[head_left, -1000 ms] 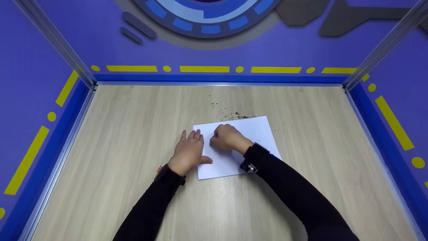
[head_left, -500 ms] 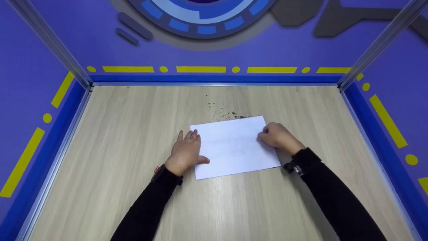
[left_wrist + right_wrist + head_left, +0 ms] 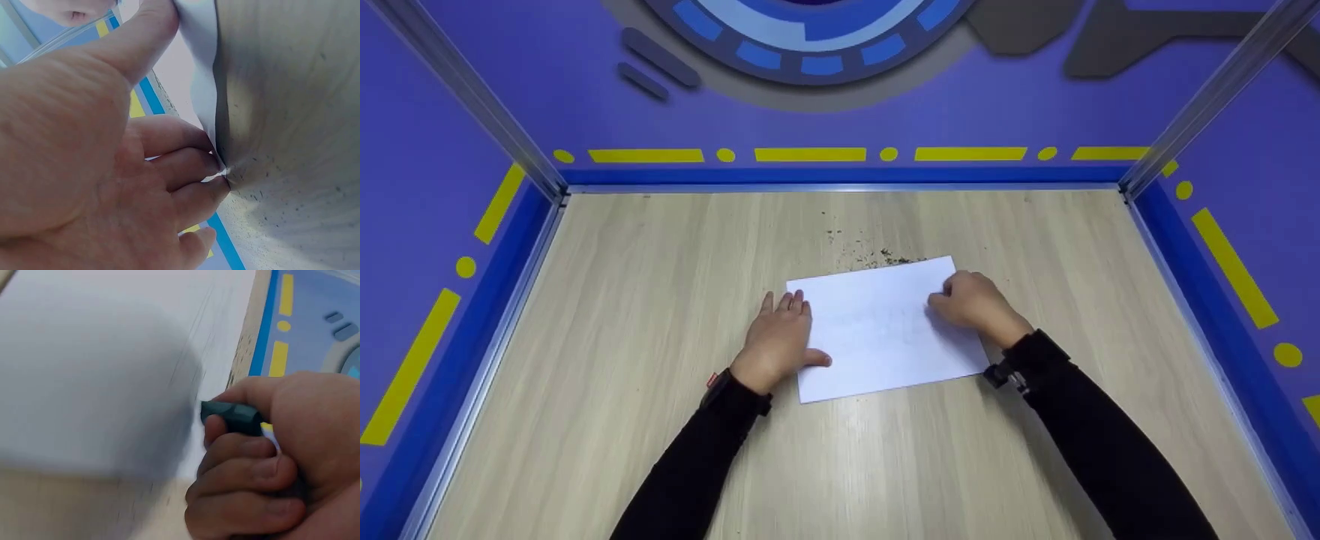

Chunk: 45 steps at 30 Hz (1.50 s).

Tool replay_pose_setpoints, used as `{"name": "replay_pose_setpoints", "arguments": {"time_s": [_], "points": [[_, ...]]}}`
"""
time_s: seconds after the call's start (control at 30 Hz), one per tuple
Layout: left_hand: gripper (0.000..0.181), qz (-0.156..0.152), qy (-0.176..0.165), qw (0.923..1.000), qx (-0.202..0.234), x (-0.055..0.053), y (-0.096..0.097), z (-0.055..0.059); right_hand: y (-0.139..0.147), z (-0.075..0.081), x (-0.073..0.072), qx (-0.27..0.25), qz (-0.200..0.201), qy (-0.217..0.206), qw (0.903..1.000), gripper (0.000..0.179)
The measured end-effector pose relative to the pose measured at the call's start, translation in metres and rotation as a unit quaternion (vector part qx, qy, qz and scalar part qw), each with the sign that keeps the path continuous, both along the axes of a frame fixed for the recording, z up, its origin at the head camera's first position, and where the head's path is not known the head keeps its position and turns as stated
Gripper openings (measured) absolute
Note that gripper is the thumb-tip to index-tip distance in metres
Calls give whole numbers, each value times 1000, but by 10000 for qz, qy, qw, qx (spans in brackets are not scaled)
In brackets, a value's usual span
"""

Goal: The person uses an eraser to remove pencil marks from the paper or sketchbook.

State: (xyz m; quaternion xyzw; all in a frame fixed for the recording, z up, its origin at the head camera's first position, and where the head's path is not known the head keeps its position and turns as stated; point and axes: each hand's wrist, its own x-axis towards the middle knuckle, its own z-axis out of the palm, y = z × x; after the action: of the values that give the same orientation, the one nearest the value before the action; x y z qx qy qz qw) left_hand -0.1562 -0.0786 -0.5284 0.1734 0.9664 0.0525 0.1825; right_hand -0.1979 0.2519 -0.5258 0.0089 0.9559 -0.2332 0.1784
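Note:
A white sheet of paper (image 3: 877, 337) lies slightly turned on the table, with faint grey marks on it. My left hand (image 3: 776, 341) rests on its left edge, fingers straight and thumb spread over the sheet. In the left wrist view, the paper's edge bends up a little between thumb and fingertips. Near the right edge of the sheet, my right hand (image 3: 971, 304) grips a small dark green eraser (image 3: 233, 416), which the head view hides. One worn end of it shows past the thumb and forefinger, at the paper's surface. Thin dark strokes appear close by.
Dark crumbs (image 3: 889, 259) are scattered on the wooden table (image 3: 675, 262) along and beyond the paper's far edge. Purple panels (image 3: 780, 124) with yellow marks and metal edging wall in the table at the back and both sides.
My right hand has gone from the sheet's left part to its right edge, then slightly back left. My left hand stays in place on the paper.

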Motion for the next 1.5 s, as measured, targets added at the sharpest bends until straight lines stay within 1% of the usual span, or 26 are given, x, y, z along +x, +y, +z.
{"name": "replay_pose_setpoints", "arguments": {"time_s": [0.13,0.23,0.33,0.5,0.6,0.7,0.83,0.9,0.97,1.1,1.17,1.27,1.33,1.4,1.5], "points": [[116,5,-9,10000,10,0,-1,0,-33,0,2,-398,177,-56,9990,39],[116,6,27,10000,40,0,-2,0,-64,0,4,-529,386,-125,9978,39],[116,-14,75,10000,48,1,-2,0,-95,0,5,-486,681,-218,9963,38],[116,-24,131,9999,107,0,-2,0,-140,-2,4,-297,1359,-184,9901,43],[115,3,132,9998,174,0,-2,-1,-156,-6,2,-170,1616,-34,9867,43],[115,14,130,9998,172,0,-1,-2,-161,-9,0,-66,1645,62,9863,42],[115,5,131,9998,121,0,-1,-2,-153,-10,-2,-45,1502,79,9886,44],[115,3,109,9999,102,-1,-2,-1,-143,-9,-3,-37,1405,78,9900,43],[115,4,103,9999,87,-1,-2,-1,-129,-9,-3,-74,1241,75,9922,39],[115,11,56,10000,14,-1,-2,0,-88,-10,-3,-283,817,-41,9962,25],[114,-1,36,10000,4,-1,-2,0,-63,-10,-2,-355,620,-80,9974,24],[114,-3,-2,10000,5,-1,-1,1,-26,-10,-2,-369,438,-55,9983,27],[114,15,-19,10000,-2,-1,-1,2,-5,-10,-2,-282,381,-4,9989,32],[115,36,-28,10000,11,-1,-1,2,11,-9,-2,-222,304,-19,9993,35],[115,39,-7,10000,45,0,-1,1,27,-7,-2,-138,194,-164,9996,38]]}}
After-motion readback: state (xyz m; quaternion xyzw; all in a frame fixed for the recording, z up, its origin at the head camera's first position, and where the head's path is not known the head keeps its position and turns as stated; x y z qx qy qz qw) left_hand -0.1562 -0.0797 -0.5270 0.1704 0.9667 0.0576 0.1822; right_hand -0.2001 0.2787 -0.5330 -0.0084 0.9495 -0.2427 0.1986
